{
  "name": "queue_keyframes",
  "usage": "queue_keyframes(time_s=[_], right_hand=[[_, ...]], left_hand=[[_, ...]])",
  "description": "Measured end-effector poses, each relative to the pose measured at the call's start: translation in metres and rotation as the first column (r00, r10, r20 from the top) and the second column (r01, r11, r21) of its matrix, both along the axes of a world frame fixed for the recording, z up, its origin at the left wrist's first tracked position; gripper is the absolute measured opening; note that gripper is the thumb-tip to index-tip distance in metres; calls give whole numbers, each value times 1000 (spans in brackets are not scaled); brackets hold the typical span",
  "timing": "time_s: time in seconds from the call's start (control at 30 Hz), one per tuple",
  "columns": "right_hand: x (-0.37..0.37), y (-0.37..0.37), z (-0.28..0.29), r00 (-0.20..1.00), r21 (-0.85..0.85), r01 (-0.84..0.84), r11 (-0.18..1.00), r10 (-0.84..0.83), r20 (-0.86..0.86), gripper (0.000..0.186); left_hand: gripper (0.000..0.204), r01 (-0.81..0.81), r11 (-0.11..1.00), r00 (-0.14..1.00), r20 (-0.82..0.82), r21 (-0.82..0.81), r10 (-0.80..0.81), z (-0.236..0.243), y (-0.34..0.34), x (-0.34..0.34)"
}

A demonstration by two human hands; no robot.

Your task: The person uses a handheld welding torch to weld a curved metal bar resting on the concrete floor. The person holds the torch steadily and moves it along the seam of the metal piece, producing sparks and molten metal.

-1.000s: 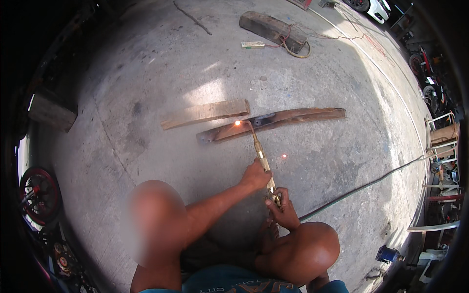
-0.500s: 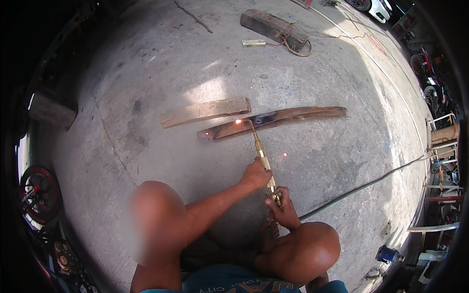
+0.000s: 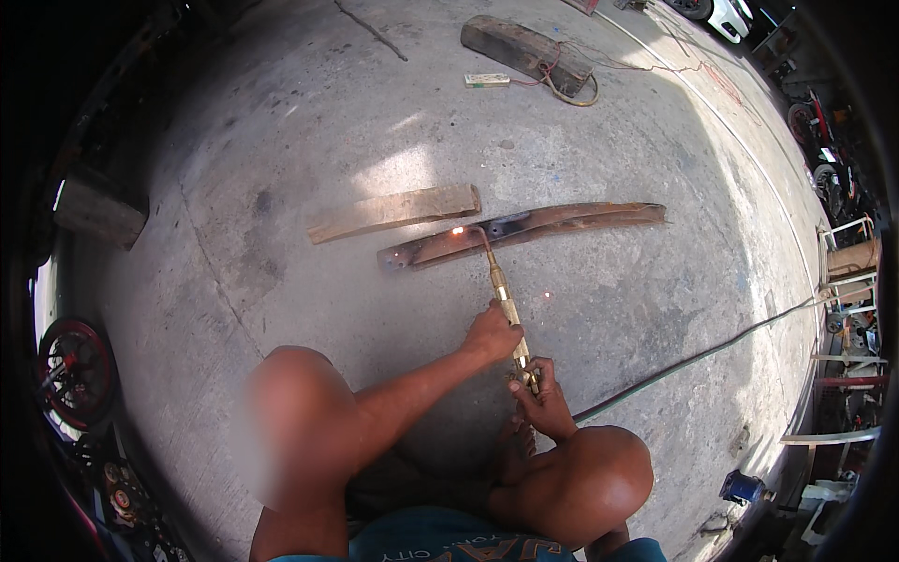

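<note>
My left hand is wrapped round the barrel of a long brass cutting torch, resting on my left knee by the forearm. My right hand grips the same torch lower down, around its valves. The torch's bent tip lies at a rusty, partly blackened steel channel on the concrete floor, where an orange-white spot glows. Small sparks show at the channel's left end and on the floor to the right of the torch. A pale wooden board lies just behind the channel.
A dark block with cables and a small pale box lies farther back. A green hose runs rightward. A red-rimmed wheel is at far left; motorcycles, racks and a blue tool line the right side.
Small sparks have appeared at the channel's left end since a second ago. The glowing spot is slightly smaller. Both hands and the torch have hardly moved.
</note>
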State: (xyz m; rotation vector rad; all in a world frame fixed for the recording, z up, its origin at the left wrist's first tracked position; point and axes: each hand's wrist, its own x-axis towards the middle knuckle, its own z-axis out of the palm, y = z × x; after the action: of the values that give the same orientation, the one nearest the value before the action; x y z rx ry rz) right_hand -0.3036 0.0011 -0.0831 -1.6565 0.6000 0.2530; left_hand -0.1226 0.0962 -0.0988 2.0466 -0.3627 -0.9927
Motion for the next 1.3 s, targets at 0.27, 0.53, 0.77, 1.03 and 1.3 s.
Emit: queue_keyframes(time_s=[0.27,0.53,0.77,1.03,1.3], right_hand=[[1,-1,-2,1000,-8,-11,1000,11,1,45],[2,-1,0,999,-29,-20,999,21,35,44],[2,-1,1,1000,-20,-12,1000,12,7,45],[2,0,-2,1000,-29,-16,999,17,15,45],[-1,0,-4,999,-42,-24,999,25,34,43]], left_hand=[[68,-12,1000,1000,12,0,12,0,1,0],[68,-15,1000,1000,9,-10,15,6,2,1],[69,-7,1000,1000,-30,17,7,9,0,2],[70,-4,1000,1000,-10,22,4,2,0,2],[68,-8,1000,1000,-1,1,8,1,1,1]])
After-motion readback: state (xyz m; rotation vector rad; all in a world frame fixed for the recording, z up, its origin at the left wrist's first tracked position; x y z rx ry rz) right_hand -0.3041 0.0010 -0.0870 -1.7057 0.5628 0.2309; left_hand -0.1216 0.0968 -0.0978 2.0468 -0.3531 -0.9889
